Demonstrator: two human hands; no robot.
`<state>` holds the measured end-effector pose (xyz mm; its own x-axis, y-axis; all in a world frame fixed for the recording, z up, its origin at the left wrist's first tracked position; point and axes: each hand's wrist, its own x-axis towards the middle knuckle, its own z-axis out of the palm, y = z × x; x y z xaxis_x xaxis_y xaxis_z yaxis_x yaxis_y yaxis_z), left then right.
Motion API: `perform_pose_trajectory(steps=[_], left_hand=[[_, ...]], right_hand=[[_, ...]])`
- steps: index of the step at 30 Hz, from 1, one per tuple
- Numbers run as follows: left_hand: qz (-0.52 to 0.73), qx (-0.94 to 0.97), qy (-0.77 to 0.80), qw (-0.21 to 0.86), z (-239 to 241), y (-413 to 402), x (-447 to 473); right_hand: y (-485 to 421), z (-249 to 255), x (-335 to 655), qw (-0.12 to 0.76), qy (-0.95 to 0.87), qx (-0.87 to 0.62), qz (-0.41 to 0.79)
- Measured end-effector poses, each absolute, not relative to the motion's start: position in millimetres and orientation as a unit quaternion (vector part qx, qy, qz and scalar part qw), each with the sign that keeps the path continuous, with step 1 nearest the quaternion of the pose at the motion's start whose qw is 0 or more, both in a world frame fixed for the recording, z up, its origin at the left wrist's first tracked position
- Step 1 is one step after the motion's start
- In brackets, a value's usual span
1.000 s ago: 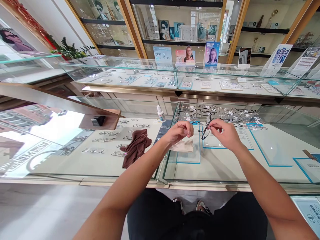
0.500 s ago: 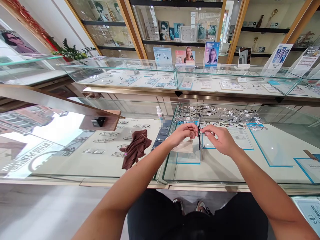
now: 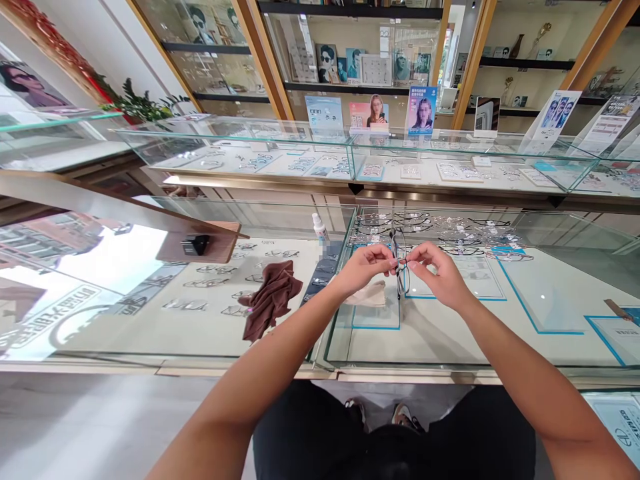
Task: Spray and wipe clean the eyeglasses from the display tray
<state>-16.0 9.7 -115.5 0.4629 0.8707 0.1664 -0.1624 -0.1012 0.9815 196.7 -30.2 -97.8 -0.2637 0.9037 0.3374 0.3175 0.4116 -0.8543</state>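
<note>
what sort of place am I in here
Probably an eyewear shop: rows of glasses frames lie in glass display cases, and a picture of someone in sunglasses stands on a shelf behind.

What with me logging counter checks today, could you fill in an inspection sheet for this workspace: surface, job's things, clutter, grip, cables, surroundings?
Surface: glass counter, with displayed frames in rows toward its far side.
Job's things: one pair of glasses, held on end above the counter.
Clutter: brown cloth, crumpled; pale cloth, beyond the left wrist; spray bottle, upright.
Grip: right hand pinches the glasses; left hand has its fingertips at them, but whether it pinches is unclear.
Cables: nothing seen.
Surroundings: second counter opposite, wall shelves behind it, green plant at far left.
</note>
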Motion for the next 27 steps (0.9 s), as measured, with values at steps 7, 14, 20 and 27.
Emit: perform_pose_trajectory(steps=[7, 14, 20, 27], left_hand=[[0.429, 0.609, 0.290, 0.601, -114.5, 6.8, -14.2], [0.432, 0.639, 0.302, 0.560, -113.5, 11.8, -19.0], [0.489, 0.694, 0.388, 0.360, -118.9, 24.3, -31.0], [0.471, 0.738, 0.455, 0.166, -118.4, 28.6, -37.5]], right_hand=[[-22.8, -103.0, 192.8, 0.414, -0.653, -0.409, 0.485], [-21.2, -99.7, 196.8, 0.450, -0.577, -0.399, 0.553], [-16.7, -97.1, 201.0, 0.470, -0.526, -0.426, 0.566], [-12.9, -99.8, 199.2, 0.453, -0.489, -0.421, 0.615]])
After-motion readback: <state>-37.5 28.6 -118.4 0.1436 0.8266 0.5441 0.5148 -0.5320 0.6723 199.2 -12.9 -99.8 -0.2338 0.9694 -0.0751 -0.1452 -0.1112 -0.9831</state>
